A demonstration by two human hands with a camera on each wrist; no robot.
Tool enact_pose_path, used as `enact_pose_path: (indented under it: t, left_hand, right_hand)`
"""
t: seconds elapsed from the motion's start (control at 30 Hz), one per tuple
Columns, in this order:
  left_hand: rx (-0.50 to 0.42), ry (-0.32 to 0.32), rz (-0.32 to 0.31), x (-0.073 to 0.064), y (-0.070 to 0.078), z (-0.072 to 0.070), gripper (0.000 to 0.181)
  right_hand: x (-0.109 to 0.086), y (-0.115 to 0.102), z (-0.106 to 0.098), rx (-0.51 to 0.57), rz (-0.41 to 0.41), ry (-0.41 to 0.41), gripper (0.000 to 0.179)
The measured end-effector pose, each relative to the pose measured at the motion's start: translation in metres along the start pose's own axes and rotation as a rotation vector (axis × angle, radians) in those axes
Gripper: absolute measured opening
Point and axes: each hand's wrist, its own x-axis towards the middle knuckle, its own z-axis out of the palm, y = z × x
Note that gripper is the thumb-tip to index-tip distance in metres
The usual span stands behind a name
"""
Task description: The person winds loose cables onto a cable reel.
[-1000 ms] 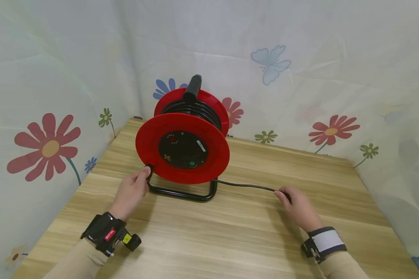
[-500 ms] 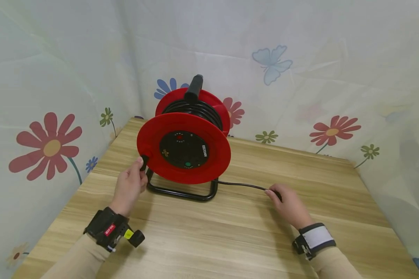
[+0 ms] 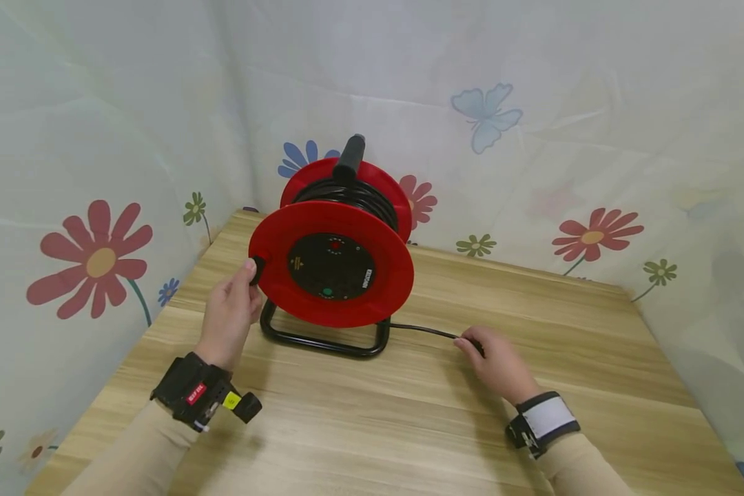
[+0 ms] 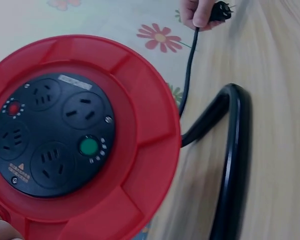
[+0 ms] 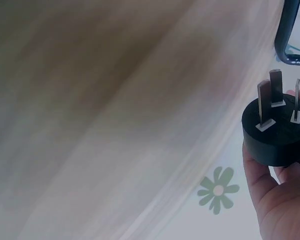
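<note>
A red cable reel wound with black cable stands on a black tube frame. My left hand pinches the black crank knob at the left rim of the reel's front disc. Several sockets, a red light and a green button sit on its black panel. A short length of cord runs from the reel's lower right to my right hand. That hand holds the black plug, whose three metal prongs point away from the fingers in the right wrist view.
The reel's carrying handle rises above the cable. Wooden tabletop lies in front of and to the right of the frame. A flower-printed curtain hangs behind and along both sides.
The knob has gone up along the left side with my left hand, and the front disc has turned clockwise. My right hand has come left towards the reel, so the free cord is shorter.
</note>
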Motion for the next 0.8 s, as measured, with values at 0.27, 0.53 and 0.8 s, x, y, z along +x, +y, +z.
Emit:
enact_pose_path:
  t: [0.27,0.53,0.8]
  left_hand:
    - [-0.052,-0.029,0.059,0.004,0.010,0.003,0.048]
    - [-0.039,-0.005,0.074,0.007,0.022,0.011,0.047]
    - [-0.009,-0.007,0.141,0.008,0.035,0.020,0.047]
  right_hand:
    - [0.007,-0.012,0.003,0.012,0.002,-0.031,0.019]
    - [0.013,-0.021,0.007,0.024,-0.006,-0.054,0.019]
    - [0.020,-0.034,0.016,0.038,-0.016,-0.079,0.015]
